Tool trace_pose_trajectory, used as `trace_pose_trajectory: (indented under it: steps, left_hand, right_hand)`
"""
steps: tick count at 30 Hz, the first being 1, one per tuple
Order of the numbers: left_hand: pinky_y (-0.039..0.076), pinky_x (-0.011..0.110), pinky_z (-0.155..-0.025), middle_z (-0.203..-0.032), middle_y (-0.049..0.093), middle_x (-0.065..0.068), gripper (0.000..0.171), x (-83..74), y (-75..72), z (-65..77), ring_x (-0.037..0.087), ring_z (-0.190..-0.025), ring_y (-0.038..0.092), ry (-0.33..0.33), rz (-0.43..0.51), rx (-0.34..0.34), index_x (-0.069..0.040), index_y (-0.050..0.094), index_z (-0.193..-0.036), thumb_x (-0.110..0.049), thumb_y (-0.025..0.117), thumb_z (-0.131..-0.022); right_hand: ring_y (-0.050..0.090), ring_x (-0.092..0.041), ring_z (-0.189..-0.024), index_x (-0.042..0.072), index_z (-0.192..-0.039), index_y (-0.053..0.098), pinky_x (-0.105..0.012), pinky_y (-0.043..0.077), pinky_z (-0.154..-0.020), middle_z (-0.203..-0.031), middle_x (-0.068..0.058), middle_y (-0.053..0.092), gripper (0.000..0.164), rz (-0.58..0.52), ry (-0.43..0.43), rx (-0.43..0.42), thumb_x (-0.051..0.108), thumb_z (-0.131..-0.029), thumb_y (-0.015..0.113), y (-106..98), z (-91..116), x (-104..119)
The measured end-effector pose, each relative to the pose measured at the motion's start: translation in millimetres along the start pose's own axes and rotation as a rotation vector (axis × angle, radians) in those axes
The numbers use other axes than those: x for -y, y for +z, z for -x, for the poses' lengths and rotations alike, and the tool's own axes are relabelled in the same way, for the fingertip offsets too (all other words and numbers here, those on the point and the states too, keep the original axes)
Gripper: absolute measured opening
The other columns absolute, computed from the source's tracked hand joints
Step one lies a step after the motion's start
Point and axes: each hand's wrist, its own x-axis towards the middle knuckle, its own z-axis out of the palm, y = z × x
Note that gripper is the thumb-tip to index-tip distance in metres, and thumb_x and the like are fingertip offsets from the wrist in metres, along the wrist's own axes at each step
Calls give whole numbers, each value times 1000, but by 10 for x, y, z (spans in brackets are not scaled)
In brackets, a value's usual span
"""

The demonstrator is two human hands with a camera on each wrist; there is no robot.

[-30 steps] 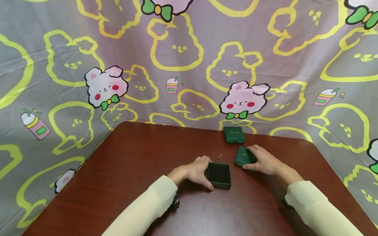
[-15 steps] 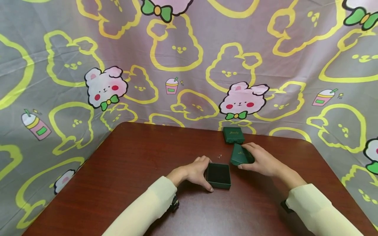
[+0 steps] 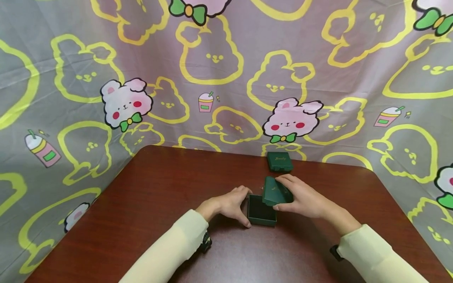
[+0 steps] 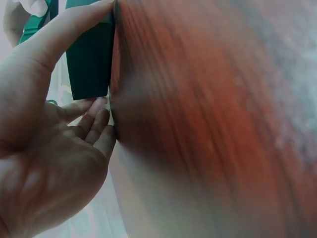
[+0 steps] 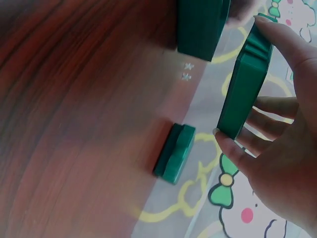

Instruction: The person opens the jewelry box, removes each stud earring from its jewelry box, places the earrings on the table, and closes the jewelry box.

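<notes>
My left hand (image 3: 231,204) holds a dark green box base (image 3: 262,223) at its left side, thumb at the front and fingers behind. The base lies on the table with its black inside facing up. My right hand (image 3: 301,196) grips a green box lid (image 3: 270,190) with gold lettering, thumb at the near edge and fingers at the far one. It hangs tilted above the base's back right part, apart from the table. In the right wrist view, the lid (image 5: 247,82) shows its notched side between thumb and fingers.
Another green box (image 3: 280,161) with gold lettering, closed, stands near the table's back edge. Two tiny star-shaped pieces (image 5: 186,72) lie behind the box base. A patterned cloth (image 3: 226,70) hangs around the brown table (image 3: 170,177).
My right hand has carried the lid to the left, from beside the box base to above it. My left hand stays at the base with hardly any movement.
</notes>
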Motion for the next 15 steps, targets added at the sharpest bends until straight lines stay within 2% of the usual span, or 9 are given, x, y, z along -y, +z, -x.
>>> trace_pose_trajectory:
  steps: [8,15]
  left_hand:
    - [40,28,-102,-124,50,3,79,25,6,9,18,-116,46,5,8,-6,-8,53,-128,-34,97,-67]
    - [40,28,-102,-123,50,2,78,37,-7,9,17,-116,46,-2,17,9,-8,53,-129,-35,96,-69]
  right_hand:
    - [51,-33,-126,2,-149,47,-52,51,-98,-147,-16,48,93,-11,-25,25,57,-82,80,56,-23,151]
    - [52,-27,-124,3,-147,49,-48,51,-95,-145,-12,50,88,0,-75,43,55,-83,81,133,-54,262]
